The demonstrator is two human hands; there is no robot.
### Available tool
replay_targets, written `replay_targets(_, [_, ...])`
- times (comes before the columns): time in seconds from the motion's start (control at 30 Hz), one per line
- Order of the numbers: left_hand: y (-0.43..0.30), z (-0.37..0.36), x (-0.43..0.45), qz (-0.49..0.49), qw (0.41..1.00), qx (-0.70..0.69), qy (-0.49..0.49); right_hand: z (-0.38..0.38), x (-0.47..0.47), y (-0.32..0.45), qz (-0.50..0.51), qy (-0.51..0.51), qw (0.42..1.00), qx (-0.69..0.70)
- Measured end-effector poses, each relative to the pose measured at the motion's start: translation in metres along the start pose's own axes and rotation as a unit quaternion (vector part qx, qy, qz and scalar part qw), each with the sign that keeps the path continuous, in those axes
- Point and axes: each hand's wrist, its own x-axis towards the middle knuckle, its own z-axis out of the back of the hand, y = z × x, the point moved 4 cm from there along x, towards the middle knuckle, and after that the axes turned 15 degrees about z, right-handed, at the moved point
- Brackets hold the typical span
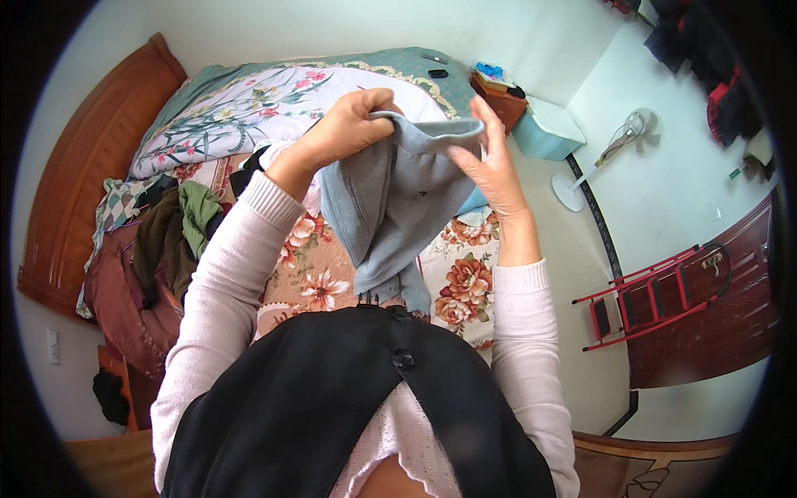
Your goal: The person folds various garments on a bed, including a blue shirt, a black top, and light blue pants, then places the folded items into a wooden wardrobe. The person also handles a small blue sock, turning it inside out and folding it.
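Light grey sweatpants [423, 180] hang in front of me over the bed, waistband at the top and legs bunched downward. A slanted pocket seam and a small dark mark show on the fabric. My left hand [361, 124] pinches the left end of the waistband between thumb and curled fingers. At the other end is my right hand [492, 155], with its thumb on the front of the fabric and its straighter, slightly blurred fingers around the edge. The waistband sags a little between my hands. The lower ends of the legs fall close to my black vest [299, 398].
A floral sheet [467, 280] covers the bed, with a flowered quilt [249, 112] behind. Clothes [162, 249] are heaped by the wooden headboard [93, 180]. Rightward are a lidded box [548, 131], a standing fan [566, 192] and a red stepladder [654, 299] against a door [741, 305].
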Motion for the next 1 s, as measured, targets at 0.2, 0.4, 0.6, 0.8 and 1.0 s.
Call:
replay_targets(0.2, [-0.029,-0.003,-0.006,-0.050,0.995,0.089,0.022,-0.020,0.019,0.006,0.060,0.233,0.956,-0.169])
replay_targets(0.4, [-0.007,0.003,-0.008,-0.038,0.959,0.280,-0.020,0.003,0.055,0.009,0.159,0.106,0.899,-0.394])
replay_targets(0.6, [-0.071,0.058,-0.012,-0.180,0.740,0.558,-0.329,0.015,0.090,0.071,0.253,0.032,0.839,-0.481])
replay_targets(0.8, [-0.116,0.056,-0.022,-0.319,0.735,0.434,-0.413,0.029,0.096,0.077,0.219,0.076,0.874,-0.427])
replay_targets(1.0, [-0.084,0.053,-0.016,-0.275,0.754,0.413,-0.431,0.030,0.095,0.081,0.107,0.143,0.915,-0.363])
